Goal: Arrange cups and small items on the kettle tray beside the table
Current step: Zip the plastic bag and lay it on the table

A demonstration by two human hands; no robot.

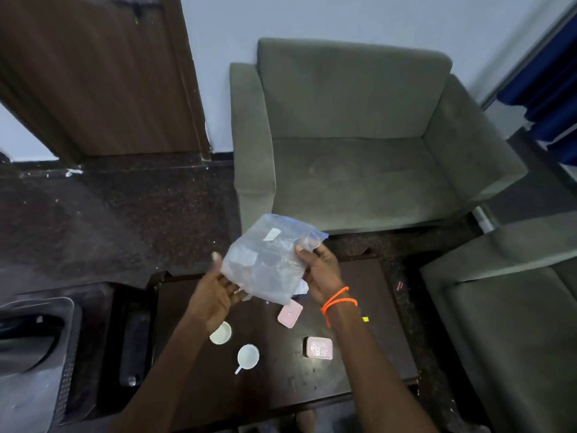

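Both my hands hold a clear plastic bag (pixel 268 257) above the far part of the dark table (pixel 281 379). My left hand (pixel 215 295) supports the bag's lower left side from beneath, thumb up. My right hand (pixel 318 273) pinches the bag's right edge; an orange cord is round that wrist. On the table stand two white cups: one (pixel 220 333) partly behind my left forearm, another with a handle (pixel 248 356) nearer me. A pink flat packet (pixel 290 313) and a pink box (pixel 319 347) lie to the right. A black tray (pixel 135 342) sits left of the table.
A grey-green armchair (pixel 359 151) stands behind the table and another (pixel 512 307) at the right. A wooden door (pixel 103 76) is at the back left. A grey bin (pixel 34 348) stands at the left edge. The floor is dark speckled stone.
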